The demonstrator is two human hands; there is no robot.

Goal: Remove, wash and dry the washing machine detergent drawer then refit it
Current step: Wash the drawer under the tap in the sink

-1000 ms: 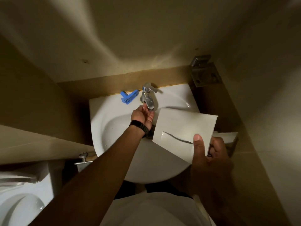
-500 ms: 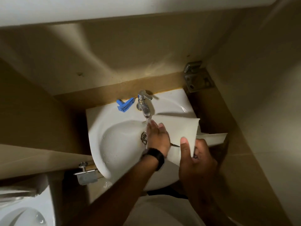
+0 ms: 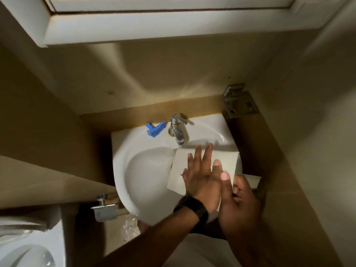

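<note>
The white detergent drawer (image 3: 181,164) is held over the right side of a white basin (image 3: 123,151), its flat front panel facing up. My left hand (image 3: 200,174), with a black watch on the wrist, lies flat on that panel with straight fingers. My right hand (image 3: 237,197) grips the drawer's right end, thumb on top of the panel and fingers curled underneath. The chrome tap (image 3: 178,130) stands just behind the drawer. A small blue plastic piece (image 3: 155,129) lies on the basin's back ledge, left of the tap.
The basin sits in a narrow tiled corner. A metal bracket (image 3: 238,101) is fixed to the wall at the back right. A metal holder (image 3: 105,211) hangs below the basin's left side. A toilet (image 3: 25,253) fills the lower left. A white cabinet (image 3: 154,26) overhangs above.
My left hand left the tap and moved right onto the drawer's front panel, now lying flat on it. The drawer stayed in my right hand's grip, closer under the tap.
</note>
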